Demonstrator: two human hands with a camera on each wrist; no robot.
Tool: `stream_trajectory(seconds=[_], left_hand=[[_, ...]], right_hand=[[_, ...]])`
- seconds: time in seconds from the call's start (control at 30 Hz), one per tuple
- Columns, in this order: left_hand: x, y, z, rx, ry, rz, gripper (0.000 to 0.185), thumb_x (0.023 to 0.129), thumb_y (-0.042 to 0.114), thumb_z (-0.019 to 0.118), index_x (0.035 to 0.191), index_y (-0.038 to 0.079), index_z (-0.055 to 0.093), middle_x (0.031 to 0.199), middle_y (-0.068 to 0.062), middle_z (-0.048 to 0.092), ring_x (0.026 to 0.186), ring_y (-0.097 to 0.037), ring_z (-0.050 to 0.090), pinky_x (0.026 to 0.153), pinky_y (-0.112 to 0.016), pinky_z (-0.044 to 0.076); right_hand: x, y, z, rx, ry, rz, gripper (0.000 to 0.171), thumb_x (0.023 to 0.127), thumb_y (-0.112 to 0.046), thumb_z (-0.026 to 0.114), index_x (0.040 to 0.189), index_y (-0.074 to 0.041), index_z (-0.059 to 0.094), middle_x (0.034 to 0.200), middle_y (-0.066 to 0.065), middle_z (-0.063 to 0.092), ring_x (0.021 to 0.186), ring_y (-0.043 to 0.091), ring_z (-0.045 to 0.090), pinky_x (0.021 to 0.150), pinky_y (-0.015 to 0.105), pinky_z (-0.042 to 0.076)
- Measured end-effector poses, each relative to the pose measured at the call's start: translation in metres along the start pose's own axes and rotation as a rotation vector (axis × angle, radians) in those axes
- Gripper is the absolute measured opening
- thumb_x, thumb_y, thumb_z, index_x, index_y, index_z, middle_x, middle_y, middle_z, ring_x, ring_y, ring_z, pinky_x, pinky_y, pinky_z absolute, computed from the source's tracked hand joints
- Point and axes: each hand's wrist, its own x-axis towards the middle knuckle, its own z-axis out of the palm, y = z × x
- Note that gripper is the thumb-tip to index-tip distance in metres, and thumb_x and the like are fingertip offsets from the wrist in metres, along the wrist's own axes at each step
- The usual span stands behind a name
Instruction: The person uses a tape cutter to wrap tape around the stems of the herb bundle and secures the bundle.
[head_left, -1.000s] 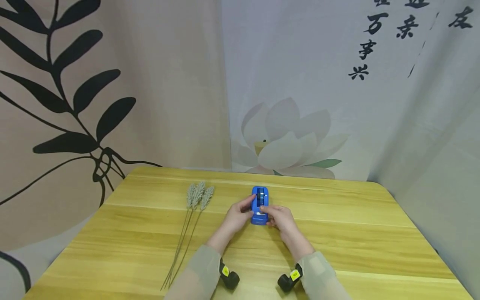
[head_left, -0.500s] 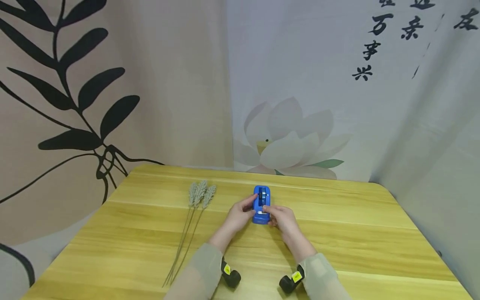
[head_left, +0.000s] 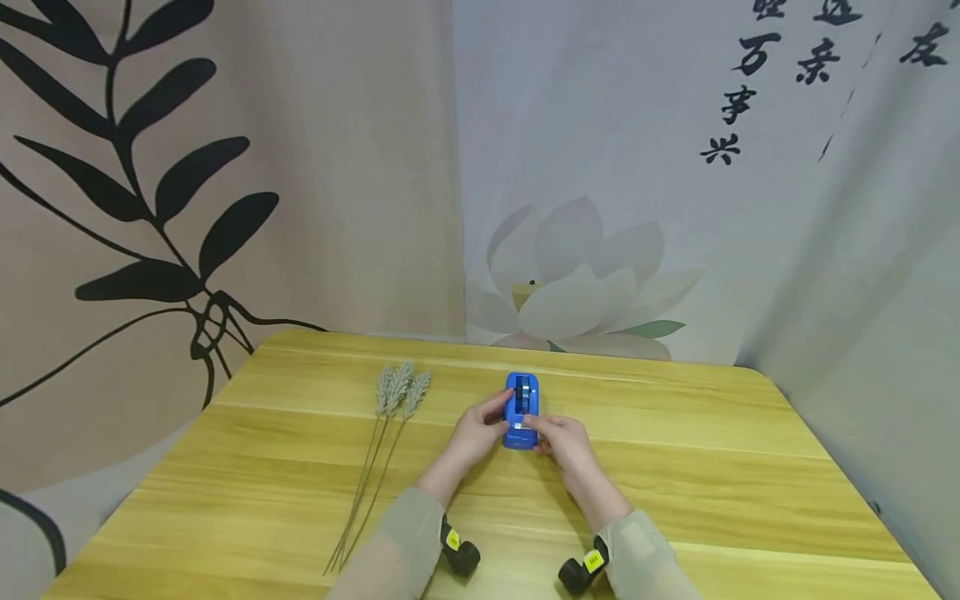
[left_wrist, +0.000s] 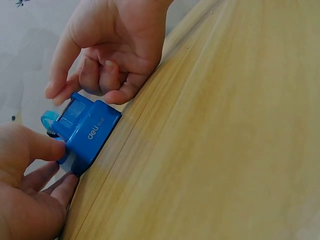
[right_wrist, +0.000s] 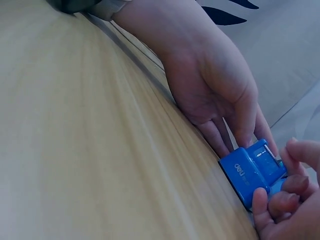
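Observation:
A blue tape dispenser [head_left: 520,442] stands on the table, between both hands. Its front with the "deli" lettering shows in the left wrist view [left_wrist: 95,134]. The tape roll [head_left: 523,395] sits in its top slot. On the dispenser's left side, my left hand [head_left: 472,432] grips it with thumb and fingers. My right hand [head_left: 567,439] is at the toothed cutter, thumb and forefinger pinched together, the other fingers curled. The clear tape between those fingertips is too thin to make out. In the right wrist view the right hand [right_wrist: 295,205] partly covers the dispenser's edge.
Several dried wheat-like stalks [head_left: 393,393] lie on the wooden table [head_left: 720,492] left of the hands. Black wrist cameras [head_left: 461,558] hang below both sleeves. A printed curtain [head_left: 360,183] closes off the table's back and sides.
The head view shifts slightly. Both hands and the tape dispenser keep practically the same places, and the stalks lie as before.

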Motion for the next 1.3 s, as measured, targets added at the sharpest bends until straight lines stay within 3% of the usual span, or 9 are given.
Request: stream_trajectory(seconds=[0.4, 0.7, 0.93, 1.3], left_hand=[[0.001, -0.001, -0.001, 0.024, 0.006, 0.0, 0.053, 0.093, -0.001, 0.055, 0.141, 0.023, 0.052, 0.146, -0.011, 0.044, 0.134, -0.035, 0.039, 0.109, -0.052, 0.029], [0.002, -0.003, 0.0, 0.039, 0.006, 0.011, 0.053, 0.093, -0.001, 0.056, 0.141, 0.022, 0.052, 0.145, -0.012, 0.046, 0.133, -0.034, 0.041, 0.108, -0.05, 0.031], [0.002, -0.003, 0.0, 0.045, 0.012, 0.041, 0.053, 0.091, -0.002, 0.057, 0.14, 0.019, 0.053, 0.141, -0.016, 0.049, 0.127, -0.034, 0.047, 0.105, -0.048, 0.036], [0.0, -0.002, 0.0, 0.055, 0.012, 0.052, 0.053, 0.091, -0.002, 0.058, 0.14, 0.017, 0.052, 0.143, -0.015, 0.048, 0.128, -0.035, 0.046, 0.106, -0.049, 0.035]], right_hand=[[-0.006, 0.005, 0.0, -0.05, 0.004, -0.042, 0.027, 0.086, -0.019, 0.072, 0.094, 0.007, 0.072, 0.06, -0.003, 0.048, 0.062, 0.013, 0.05, 0.062, 0.025, 0.046], [-0.009, 0.009, 0.002, -0.078, 0.008, -0.071, 0.027, 0.085, -0.019, 0.073, 0.094, 0.007, 0.072, 0.074, 0.0, 0.062, 0.063, 0.013, 0.053, 0.062, 0.026, 0.046], [-0.012, 0.011, 0.003, -0.094, 0.021, -0.087, 0.023, 0.085, -0.016, 0.073, 0.09, 0.006, 0.072, 0.079, 0.001, 0.063, 0.064, 0.013, 0.054, 0.062, 0.026, 0.048], [-0.015, 0.013, 0.002, -0.122, 0.033, -0.097, 0.023, 0.084, -0.015, 0.073, 0.091, 0.006, 0.072, 0.082, 0.001, 0.066, 0.063, 0.012, 0.055, 0.06, 0.024, 0.047]])
